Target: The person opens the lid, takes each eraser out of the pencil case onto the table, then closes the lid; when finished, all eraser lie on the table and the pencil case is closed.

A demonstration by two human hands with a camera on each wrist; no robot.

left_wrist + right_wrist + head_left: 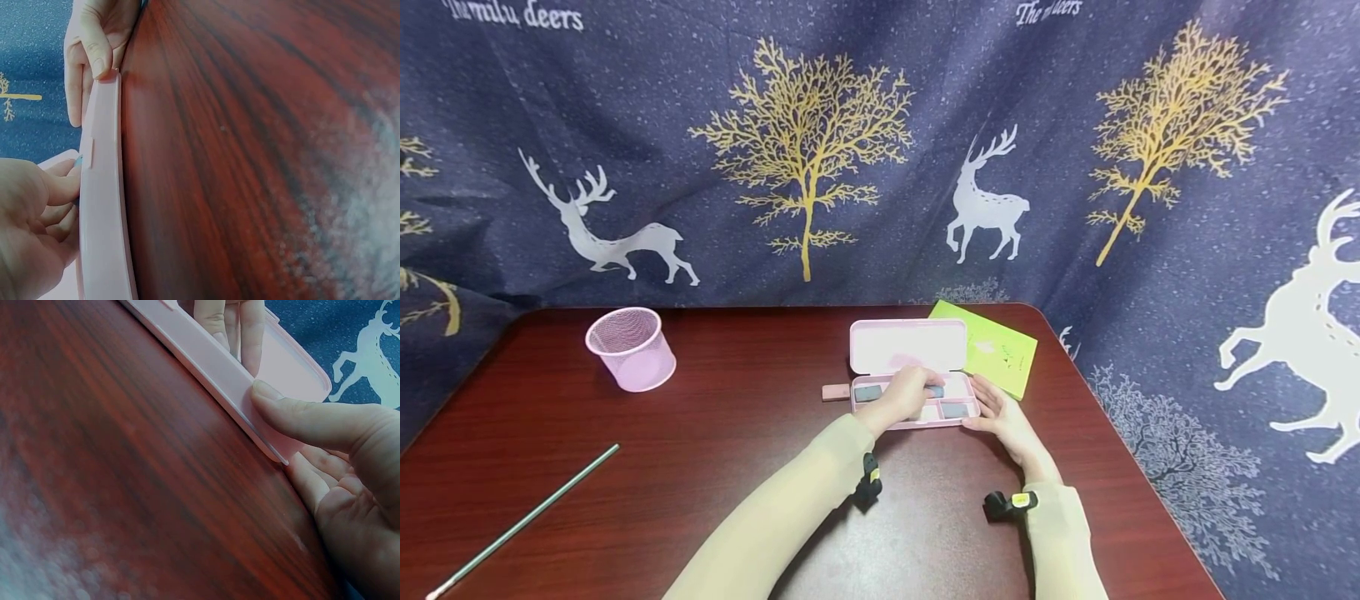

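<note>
An open pink pencil case [908,425] lies on the table with its lid [908,347] raised at the back. My left hand [902,393] reaches over the front wall into it. Between thumb and fingers it pinches a small blue block [936,391], mostly hidden by the fingers. The right hand [1003,417] grips the case's right end, thumb [294,415] on the front wall and fingers around the corner. Grey-blue blocks lie in compartments, one at the back left [868,393], another at the front right [955,410].
A small pink block [835,392] lies just left of the case. Behind its right side is a bright green flat pack [1000,350]. At the table's left stand a pink mesh basket [647,367] and, nearer, a long thin green stick [527,518]. A patterned curtain hangs behind.
</note>
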